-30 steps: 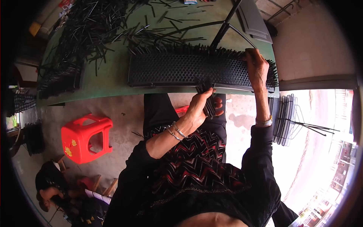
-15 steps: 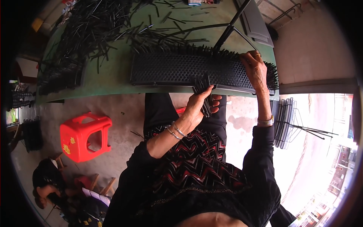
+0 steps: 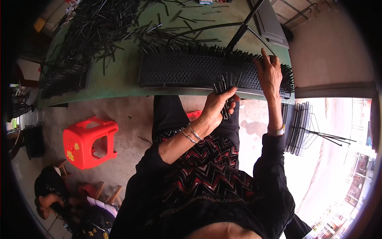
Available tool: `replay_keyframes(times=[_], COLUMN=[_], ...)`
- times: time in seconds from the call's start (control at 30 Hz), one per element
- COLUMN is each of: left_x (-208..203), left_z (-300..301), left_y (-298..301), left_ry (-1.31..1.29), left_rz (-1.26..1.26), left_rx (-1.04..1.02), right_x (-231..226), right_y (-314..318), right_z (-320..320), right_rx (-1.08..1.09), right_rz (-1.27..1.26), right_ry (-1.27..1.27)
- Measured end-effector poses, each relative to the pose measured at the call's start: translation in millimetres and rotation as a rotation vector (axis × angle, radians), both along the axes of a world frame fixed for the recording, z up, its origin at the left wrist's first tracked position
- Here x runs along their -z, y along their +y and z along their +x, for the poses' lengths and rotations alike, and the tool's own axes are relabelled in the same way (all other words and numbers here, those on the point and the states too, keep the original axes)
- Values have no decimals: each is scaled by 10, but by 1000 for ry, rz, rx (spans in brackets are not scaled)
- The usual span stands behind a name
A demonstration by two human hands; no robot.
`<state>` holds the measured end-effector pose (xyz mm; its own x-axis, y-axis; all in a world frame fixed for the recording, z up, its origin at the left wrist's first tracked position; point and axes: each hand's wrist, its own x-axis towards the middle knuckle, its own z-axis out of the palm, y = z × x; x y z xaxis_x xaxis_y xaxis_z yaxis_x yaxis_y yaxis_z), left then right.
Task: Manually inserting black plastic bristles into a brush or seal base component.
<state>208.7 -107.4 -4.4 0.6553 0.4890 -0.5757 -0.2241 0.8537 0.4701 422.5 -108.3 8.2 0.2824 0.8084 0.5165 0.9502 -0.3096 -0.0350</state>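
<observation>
A bundle of thin black strips (image 3: 225, 84) is gripped in my left hand (image 3: 217, 104), its ends pointing up over the near edge of a long black panel (image 3: 175, 71). Small round holes cover this panel, and short black strips (image 3: 287, 79) stand upright along its far side and right end. My right hand (image 3: 270, 79) hovers over the right part of the panel, close to the standing strips. Its index finger is stretched out and apart from the others, and I see nothing held in it. The fingertips partly hide the strips behind them.
Many loose black strips (image 3: 103, 28) lie heaped on the green table (image 3: 95, 85). A black metal frame (image 3: 242, 30) rises behind the panel. On the floor stands a red plastic stool (image 3: 77, 139), left of my legs. Another person (image 3: 49, 187) is at the lower left.
My left hand has moved slightly right and up with the strips, which now fan out more. My right hand's fingers have come apart from a pinch, the index finger lifting.
</observation>
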Motion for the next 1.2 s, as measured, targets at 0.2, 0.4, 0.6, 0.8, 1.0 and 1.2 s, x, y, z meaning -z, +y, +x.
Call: replay_keyframes(times=[0.2,0.4,0.6,0.8,1.0,1.2], left_x=[-91,-183,-157,-72,114,148], left_z=[26,17,39,64,16,17], left_y=[20,-11,-40,-36,-33,-71], left_ry=[-5,118,126,106,114,36], left_rz=[45,61,137,31,-19,-82], left_rx=[42,121,200,85,10,-77], right_x=[-200,-242,-245,-325,-295,-113], right_y=[-236,-299,-341,-405,-290,-117], right_z=[-328,-293,-215,-88,151,285], right_rx=[-336,-305,-299,-308,-104,-40], right_rz=[-345,-318,-370,-308,206,169], right_ry=[1337,1508,1526,1530,1043,710])
